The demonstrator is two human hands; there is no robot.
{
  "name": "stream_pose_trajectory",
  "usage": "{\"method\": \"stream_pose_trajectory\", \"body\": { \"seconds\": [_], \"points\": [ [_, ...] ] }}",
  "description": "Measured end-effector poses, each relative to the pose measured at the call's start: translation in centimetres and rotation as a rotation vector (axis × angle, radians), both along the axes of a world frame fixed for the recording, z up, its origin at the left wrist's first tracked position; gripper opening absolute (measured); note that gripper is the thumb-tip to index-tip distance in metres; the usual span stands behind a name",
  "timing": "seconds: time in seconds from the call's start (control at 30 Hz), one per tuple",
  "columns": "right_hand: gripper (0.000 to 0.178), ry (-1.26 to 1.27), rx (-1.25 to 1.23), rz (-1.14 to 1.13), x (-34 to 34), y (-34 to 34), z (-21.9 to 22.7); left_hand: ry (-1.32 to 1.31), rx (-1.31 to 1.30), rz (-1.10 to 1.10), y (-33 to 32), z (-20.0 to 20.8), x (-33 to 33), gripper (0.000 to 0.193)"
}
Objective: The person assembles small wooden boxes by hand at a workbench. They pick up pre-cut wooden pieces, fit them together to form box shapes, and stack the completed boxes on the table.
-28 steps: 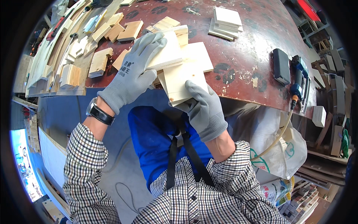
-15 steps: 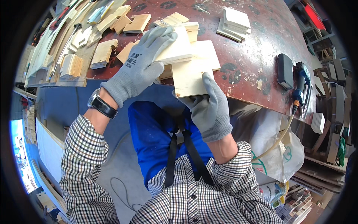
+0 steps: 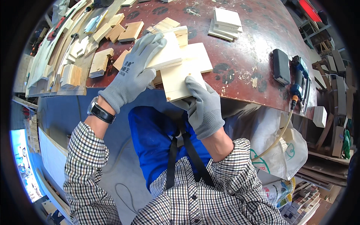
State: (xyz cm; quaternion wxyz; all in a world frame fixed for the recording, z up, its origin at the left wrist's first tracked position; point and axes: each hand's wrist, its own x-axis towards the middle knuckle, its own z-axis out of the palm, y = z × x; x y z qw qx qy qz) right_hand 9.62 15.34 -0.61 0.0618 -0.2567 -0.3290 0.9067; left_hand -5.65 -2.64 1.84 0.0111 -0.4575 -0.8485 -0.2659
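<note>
Head view: the right hand (image 3: 204, 105) clamps a pale board (image 3: 176, 84) between thumb and fingers at the table (image 3: 258, 62) edge, near end toward the person. Boards (image 3: 169, 50) clasped by the left hand (image 3: 135, 71) hide its far part; long axis indeterminable. Right thumb lies farther inward than half a second ago.

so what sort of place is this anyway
Likely a woodworking shop: notched wooden pieces lie on a worn red-brown table, a blue tool with a hose rests near its right edge, and the gloved right hand holds a pale board.
</note>
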Motion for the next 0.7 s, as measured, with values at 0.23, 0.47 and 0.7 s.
{"method": "stream_pose_trajectory", "body": {
  "seconds": [0.23, 0.47, 0.7],
  "points": [
    [0.041, -0.097, 0.055, 0.035, -0.2, 0.1, 0.6, -0.053, 0.003, -0.002, -0.3, -0.1, 0.2, 0.073],
    [0.054, 0.1, 0.185, -0.127, -0.1, 0.2, -1.7, -0.072, -0.004, -0.003, -0.1, 0.2, 0.3, 0.073],
    [0.051, 0.038, 0.116, -0.072, -0.3, -0.2, -0.9, -0.023, -0.01, 0.012, -0.2, 0.1, 0.4, 0.072]
  ]
}}
